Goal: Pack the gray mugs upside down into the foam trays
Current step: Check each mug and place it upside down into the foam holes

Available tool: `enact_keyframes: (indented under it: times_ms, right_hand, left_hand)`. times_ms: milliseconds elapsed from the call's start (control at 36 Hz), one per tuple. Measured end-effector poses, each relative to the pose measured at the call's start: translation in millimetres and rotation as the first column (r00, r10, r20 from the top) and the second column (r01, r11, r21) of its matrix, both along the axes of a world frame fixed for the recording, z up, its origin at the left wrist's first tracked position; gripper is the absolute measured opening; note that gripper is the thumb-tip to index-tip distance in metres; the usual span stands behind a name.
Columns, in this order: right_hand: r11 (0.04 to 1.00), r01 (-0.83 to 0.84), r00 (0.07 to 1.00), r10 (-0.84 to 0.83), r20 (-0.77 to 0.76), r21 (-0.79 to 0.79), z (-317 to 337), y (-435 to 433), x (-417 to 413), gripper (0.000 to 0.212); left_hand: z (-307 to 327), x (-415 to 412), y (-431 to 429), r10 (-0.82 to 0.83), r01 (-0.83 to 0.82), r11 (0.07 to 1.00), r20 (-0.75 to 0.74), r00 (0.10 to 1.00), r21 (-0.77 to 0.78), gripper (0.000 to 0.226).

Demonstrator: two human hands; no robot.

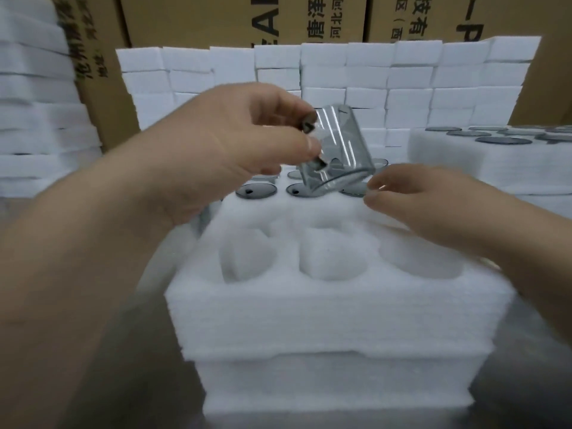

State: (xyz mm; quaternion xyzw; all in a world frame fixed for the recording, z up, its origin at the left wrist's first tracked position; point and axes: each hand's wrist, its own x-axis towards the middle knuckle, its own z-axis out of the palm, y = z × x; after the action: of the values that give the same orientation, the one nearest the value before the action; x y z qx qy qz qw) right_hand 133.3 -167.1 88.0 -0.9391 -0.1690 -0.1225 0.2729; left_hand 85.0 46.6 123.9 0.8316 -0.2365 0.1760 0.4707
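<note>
A clear gray glass mug [343, 144] hangs tilted, mouth down, over the far half of the white foam tray [337, 308]. My left hand [235, 150] pinches its handle from the left. My right hand [414, 196] rests on the foam at the tray's right side, with its curled fingertips by the mug's rim. Several mugs sit upside down in the far rows; only their round gray bases [256, 191] show. Three round pockets in the near row, such as the middle one [334, 258], hold nothing.
A second foam tray [458, 162] with upside-down mugs stands at the right. Stacked white foam blocks [356, 75] form a wall behind, and another foam stack [34, 119] rises at the left. Cardboard boxes [198, 20] stand at the back. The tray sits on a second foam layer.
</note>
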Motion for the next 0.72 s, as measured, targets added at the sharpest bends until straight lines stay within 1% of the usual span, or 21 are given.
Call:
enact_keyframes:
  times_ms: [56, 111, 195, 278, 361, 417, 500, 584, 667, 722]
  right_hand:
    - [0.997, 0.005, 1.0, -0.004, -0.013, 0.075, 4.3, -3.3, -0.3, 0.018]
    - [0.986, 0.003, 1.0, -0.002, -0.005, 0.166, 8.8, -5.1, -2.6, 0.011]
    - [0.957, -0.05, 0.997, 0.033, 0.064, 0.286, 12.6, -3.8, -8.3, 0.009]
    - [0.893, -0.15, 0.989, 0.128, 0.08, 0.424, 14.4, 2.3, -15.4, 0.015]
    - [0.821, -0.211, 0.975, 0.212, 0.059, 0.53, 14.4, 6.6, -21.4, 0.016]
    - [0.816, -0.245, 0.967, 0.247, 0.068, 0.523, 13.6, 8.1, -23.5, 0.015]
    - [0.838, -0.277, 0.957, 0.283, 0.059, 0.47, 11.0, 10.4, -25.1, 0.023]
    - [0.877, -0.269, 0.961, 0.269, 0.058, 0.399, 8.7, 11.5, -24.8, 0.026]
    - [0.887, -0.268, 0.963, 0.262, 0.066, 0.375, 7.4, 13.4, -25.3, 0.037]
    - [0.887, -0.277, 0.96, 0.27, 0.071, 0.37, 6.6, 14.5, -25.1, 0.039]
  left_hand:
    - [-2.6, -1.1, -2.3, -0.011, 0.011, 1.0, -0.028, 1.0, 0.002, 0.031]
    - [-5.1, -1.1, -2.7, -0.014, 0.015, 1.0, -0.042, 0.999, 0.008, 0.032]
    - [-8.0, -0.6, 1.0, -0.004, 0.007, 0.999, -0.042, 0.999, 0.053, 0.037]
    - [-8.1, -2.3, 4.8, 0.003, 0.002, 0.995, -0.045, 0.999, 0.098, 0.04]
    - [-6.1, -5.1, 5.9, -0.013, 0.018, 0.995, -0.046, 0.999, 0.102, 0.041]
    - [-5.0, -6.2, 5.7, -0.012, 0.016, 0.994, -0.037, 0.999, 0.108, 0.042]
    - [-4.8, -6.7, 5.6, -0.003, 0.006, 0.994, -0.029, 1.0, 0.106, 0.042]
    - [-5.2, -7.1, 6.2, 0.018, -0.015, 0.991, -0.021, 1.0, 0.13, 0.043]
    - [-5.4, -7.8, 6.4, 0.041, -0.036, 0.985, -0.027, 0.999, 0.167, 0.045]
    - [-6.2, -7.7, 6.0, 0.049, -0.042, 0.983, -0.037, 0.998, 0.178, 0.047]
